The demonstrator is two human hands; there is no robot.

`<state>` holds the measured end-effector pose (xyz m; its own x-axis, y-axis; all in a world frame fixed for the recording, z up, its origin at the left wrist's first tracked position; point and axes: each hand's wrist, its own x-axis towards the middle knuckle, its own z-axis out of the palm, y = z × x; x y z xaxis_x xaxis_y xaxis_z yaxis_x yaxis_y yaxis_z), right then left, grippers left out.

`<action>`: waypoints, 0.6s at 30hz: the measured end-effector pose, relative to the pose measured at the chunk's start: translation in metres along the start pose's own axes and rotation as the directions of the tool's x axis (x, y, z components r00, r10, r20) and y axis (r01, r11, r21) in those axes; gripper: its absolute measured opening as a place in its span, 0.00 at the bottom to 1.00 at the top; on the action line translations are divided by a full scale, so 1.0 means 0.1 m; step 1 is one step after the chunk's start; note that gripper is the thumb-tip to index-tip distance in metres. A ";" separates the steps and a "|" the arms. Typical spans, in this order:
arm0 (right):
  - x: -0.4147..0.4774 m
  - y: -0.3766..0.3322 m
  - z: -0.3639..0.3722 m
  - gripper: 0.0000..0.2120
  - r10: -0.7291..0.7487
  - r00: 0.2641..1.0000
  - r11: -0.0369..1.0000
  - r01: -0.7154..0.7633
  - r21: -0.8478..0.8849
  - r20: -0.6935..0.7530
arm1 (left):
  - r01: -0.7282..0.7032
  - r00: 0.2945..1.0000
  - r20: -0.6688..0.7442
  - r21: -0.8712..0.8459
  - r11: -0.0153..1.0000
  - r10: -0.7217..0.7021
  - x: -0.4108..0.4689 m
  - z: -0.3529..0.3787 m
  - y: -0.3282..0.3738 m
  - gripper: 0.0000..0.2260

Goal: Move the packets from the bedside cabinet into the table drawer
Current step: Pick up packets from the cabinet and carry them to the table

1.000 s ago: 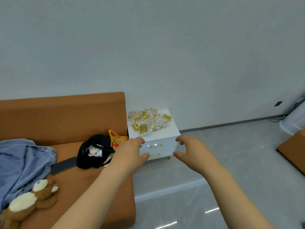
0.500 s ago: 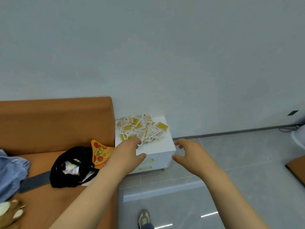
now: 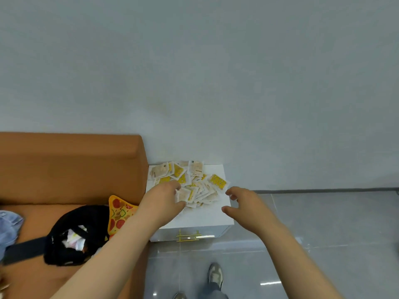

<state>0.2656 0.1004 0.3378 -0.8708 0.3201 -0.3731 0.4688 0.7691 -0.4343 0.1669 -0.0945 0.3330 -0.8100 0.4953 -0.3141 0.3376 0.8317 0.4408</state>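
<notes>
A heap of several white and yellow packets (image 3: 195,183) lies on top of a small white bedside cabinet (image 3: 203,216) with gold drawer handles (image 3: 189,236), set against the wall. My left hand (image 3: 165,199) hovers over the left side of the heap, fingers spread, holding nothing. Over the cabinet's right edge, beside the heap, my right hand (image 3: 244,203) is open with curled fingers. No table drawer is in view.
An orange sofa (image 3: 69,169) stands left of the cabinet, carrying a black bag (image 3: 75,231), a pizza-slice cushion (image 3: 119,212), a black phone (image 3: 23,251) and blue cloth (image 3: 8,227). Grey tiled floor (image 3: 323,223) stretches to the right. My feet (image 3: 214,275) show below.
I have stepped closer to the cabinet, so it looms larger. Both hands moved forward, now over the cabinet top at either side of the packet heap.
</notes>
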 end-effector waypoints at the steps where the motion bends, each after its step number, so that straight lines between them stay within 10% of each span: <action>1: 0.14 0.04 -0.02 0.22 -0.010 1.000 1.000 0.010 -0.005 0.016 | 0.016 1.000 -0.004 -0.002 1.000 -0.016 0.10 0.01 0.00 0.21; 18: 2.27 0.78 0.05 0.22 -0.066 0.943 0.995 0.085 -0.044 0.327 | 0.446 0.891 0.118 -0.040 0.894 -0.439 1.53 0.65 -0.05 0.24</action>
<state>0.1053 0.2301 0.2152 -0.8036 0.0701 -0.5910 0.3859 0.8174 -0.4278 0.0720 -0.0066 0.2280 -0.8129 0.1061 -0.5726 -0.0785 0.9543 0.2882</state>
